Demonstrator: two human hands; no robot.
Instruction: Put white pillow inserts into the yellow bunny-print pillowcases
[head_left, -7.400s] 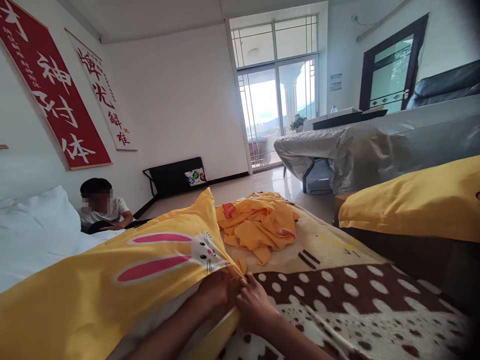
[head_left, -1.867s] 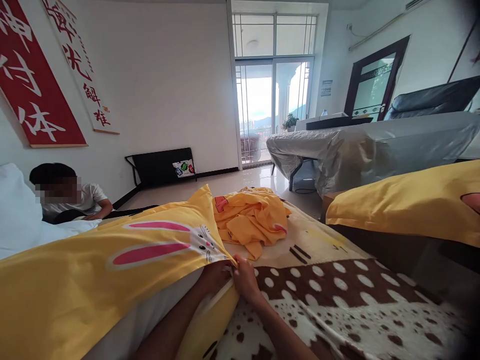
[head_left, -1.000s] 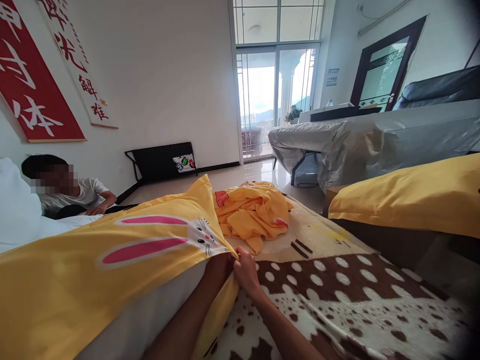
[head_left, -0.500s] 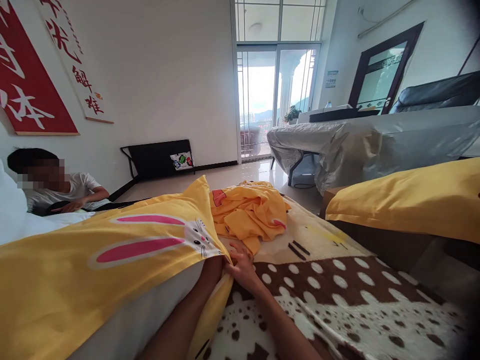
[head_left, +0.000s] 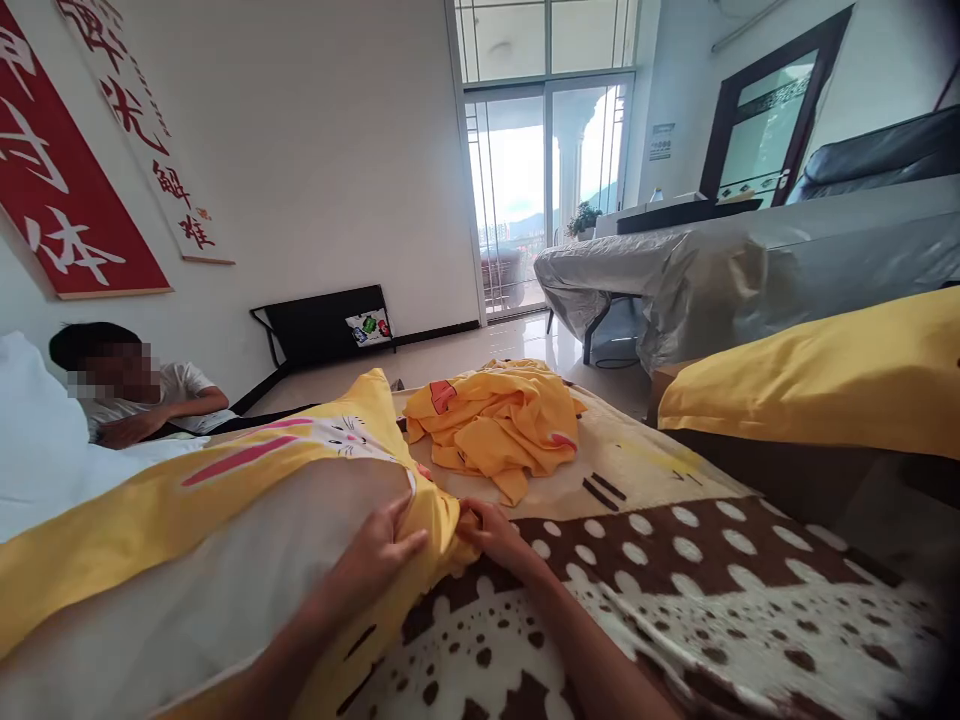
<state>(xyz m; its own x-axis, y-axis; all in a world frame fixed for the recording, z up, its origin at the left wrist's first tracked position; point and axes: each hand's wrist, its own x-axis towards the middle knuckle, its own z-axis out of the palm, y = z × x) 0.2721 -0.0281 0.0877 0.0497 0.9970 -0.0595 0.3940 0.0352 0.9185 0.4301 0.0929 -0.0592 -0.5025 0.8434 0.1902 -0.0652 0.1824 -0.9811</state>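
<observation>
A yellow pillowcase (head_left: 270, 432) with a rabbit print lies partly over a white pillow (head_left: 247, 545), whose side shows through the case's gaping opening. My left hand (head_left: 379, 555) is closed at the pillow's near end, its thumb on the yellow cloth and its fingertips by the case's rim, partly hidden. Just to its right, my right hand (head_left: 491, 532) pinches the bunched end of the same pillowcase. Beyond both hands, a crumpled orange-yellow cloth (head_left: 502, 420) rests on a brown and cream spotted blanket (head_left: 637, 540).
Another yellow cloth-covered item (head_left: 817, 380) lies on a box at right. A person (head_left: 187, 400) leans at the left beside white bedding (head_left: 37, 430). A plastic-covered table (head_left: 645, 280) stands behind, near sliding glass doors (head_left: 547, 190). A black folded frame (head_left: 322, 325) leans on the wall.
My left hand has come out from under the pillowcase and now shows at its rim. The rabbit side has been drawn back, baring more white pillow, and the cloth's end is bunched between my hands.
</observation>
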